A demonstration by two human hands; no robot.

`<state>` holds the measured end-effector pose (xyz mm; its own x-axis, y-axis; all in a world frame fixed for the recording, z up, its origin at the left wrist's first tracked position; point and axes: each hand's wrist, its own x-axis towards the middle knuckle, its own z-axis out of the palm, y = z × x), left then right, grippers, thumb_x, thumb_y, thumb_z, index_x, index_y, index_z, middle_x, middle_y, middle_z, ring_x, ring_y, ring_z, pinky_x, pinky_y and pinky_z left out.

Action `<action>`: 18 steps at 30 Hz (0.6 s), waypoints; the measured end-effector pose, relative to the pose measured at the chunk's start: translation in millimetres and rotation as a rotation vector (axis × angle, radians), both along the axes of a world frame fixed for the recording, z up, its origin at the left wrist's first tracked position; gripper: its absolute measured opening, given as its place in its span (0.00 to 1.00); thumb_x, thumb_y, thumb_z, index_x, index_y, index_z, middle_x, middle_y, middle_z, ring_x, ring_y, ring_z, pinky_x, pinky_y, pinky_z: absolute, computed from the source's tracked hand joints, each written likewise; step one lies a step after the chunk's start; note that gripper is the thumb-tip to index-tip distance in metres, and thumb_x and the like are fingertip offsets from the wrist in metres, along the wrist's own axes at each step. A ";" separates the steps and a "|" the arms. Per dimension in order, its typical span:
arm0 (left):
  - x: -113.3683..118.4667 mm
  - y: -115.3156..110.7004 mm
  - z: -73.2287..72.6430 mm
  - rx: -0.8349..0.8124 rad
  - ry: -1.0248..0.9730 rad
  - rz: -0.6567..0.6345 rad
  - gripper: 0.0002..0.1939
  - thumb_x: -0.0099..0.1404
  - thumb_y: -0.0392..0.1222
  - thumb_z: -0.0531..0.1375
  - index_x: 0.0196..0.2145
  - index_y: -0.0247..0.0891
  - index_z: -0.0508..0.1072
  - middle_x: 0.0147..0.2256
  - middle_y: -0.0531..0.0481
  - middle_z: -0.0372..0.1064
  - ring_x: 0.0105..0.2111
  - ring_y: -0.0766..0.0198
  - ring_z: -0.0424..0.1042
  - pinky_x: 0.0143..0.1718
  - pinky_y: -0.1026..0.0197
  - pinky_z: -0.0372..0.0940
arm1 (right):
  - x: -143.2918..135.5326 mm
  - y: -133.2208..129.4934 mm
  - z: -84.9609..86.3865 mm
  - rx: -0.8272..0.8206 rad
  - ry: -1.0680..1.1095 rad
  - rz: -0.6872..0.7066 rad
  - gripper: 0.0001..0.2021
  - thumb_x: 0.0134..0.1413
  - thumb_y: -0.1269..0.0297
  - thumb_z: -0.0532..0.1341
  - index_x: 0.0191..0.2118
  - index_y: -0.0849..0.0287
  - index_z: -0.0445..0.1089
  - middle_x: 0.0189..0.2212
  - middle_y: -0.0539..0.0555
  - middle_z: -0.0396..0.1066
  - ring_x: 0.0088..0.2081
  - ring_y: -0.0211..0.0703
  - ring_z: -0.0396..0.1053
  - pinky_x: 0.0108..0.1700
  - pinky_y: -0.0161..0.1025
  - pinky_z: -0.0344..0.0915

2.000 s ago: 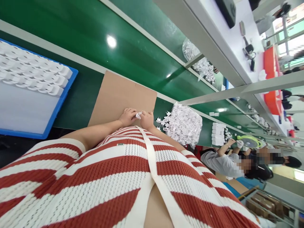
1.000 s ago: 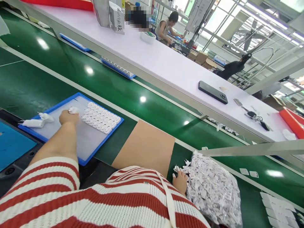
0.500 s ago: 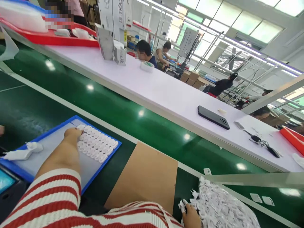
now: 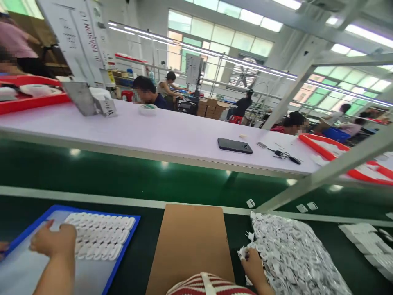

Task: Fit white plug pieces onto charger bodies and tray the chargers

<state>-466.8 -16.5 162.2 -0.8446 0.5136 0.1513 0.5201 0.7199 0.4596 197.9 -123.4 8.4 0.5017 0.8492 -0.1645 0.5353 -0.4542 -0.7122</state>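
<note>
Over the blue-edged tray (image 4: 123, 246) at lower left is my left hand (image 4: 55, 239), fingers curled with the thumb raised; what it holds, if anything, is hidden. Rows of white oval parts (image 4: 102, 233) lie just right of it on the tray. At lower right my right hand (image 4: 253, 262) has its fingers closed on a small white part (image 4: 243, 252), beside the left edge of a large heap of white parts in clear plastic (image 4: 294, 250). A white piece with prongs (image 4: 250, 236) lies just above that hand.
A brown cardboard sheet (image 4: 192, 246) lies between my hands. Beyond the green belt (image 4: 123, 168), a white shelf (image 4: 172, 135) bears a phone (image 4: 235, 146), keys (image 4: 287, 156) and red trays (image 4: 325, 149). A slanted metal post (image 4: 331, 168) stands at right. Another person's hand (image 4: 3, 248) shows far left.
The view has turned right and levelled. My left hand has moved from the top left corner of the white rows to the tray's surface left of them. My right hand remains by the heap.
</note>
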 end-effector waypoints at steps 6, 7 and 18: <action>135.9 -25.1 -81.6 0.439 -0.070 -0.542 0.34 0.49 0.46 0.56 0.56 0.63 0.74 0.53 0.48 0.74 0.58 0.34 0.69 0.61 0.31 0.59 | -36.3 6.3 -1.7 0.039 0.328 0.050 0.11 0.29 0.55 0.63 0.25 0.50 0.72 0.30 0.59 0.79 0.37 0.59 0.79 0.46 0.53 0.71; 164.7 -32.5 -96.8 0.397 -0.098 -0.631 0.30 0.51 0.46 0.56 0.52 0.55 0.77 0.51 0.43 0.75 0.57 0.35 0.70 0.61 0.33 0.60 | -41.3 7.5 -1.2 0.029 0.387 0.061 0.12 0.28 0.55 0.65 0.26 0.52 0.73 0.30 0.58 0.79 0.37 0.60 0.79 0.44 0.52 0.72; 251.1 -62.1 -198.3 -0.461 0.008 -1.086 0.40 0.56 0.58 0.47 0.58 0.37 0.76 0.66 0.41 0.63 0.67 0.45 0.62 0.65 0.40 0.60 | -41.6 5.5 6.5 0.061 0.684 -0.140 0.18 0.26 0.56 0.76 0.24 0.59 0.72 0.23 0.52 0.75 0.30 0.47 0.75 0.36 0.40 0.68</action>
<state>-215.7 -78.6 -36.1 0.0690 0.9700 -0.2333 0.9639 -0.0046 0.2661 156.3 -117.9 15.0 0.4081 0.8020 -0.4362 -0.1023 -0.4345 -0.8948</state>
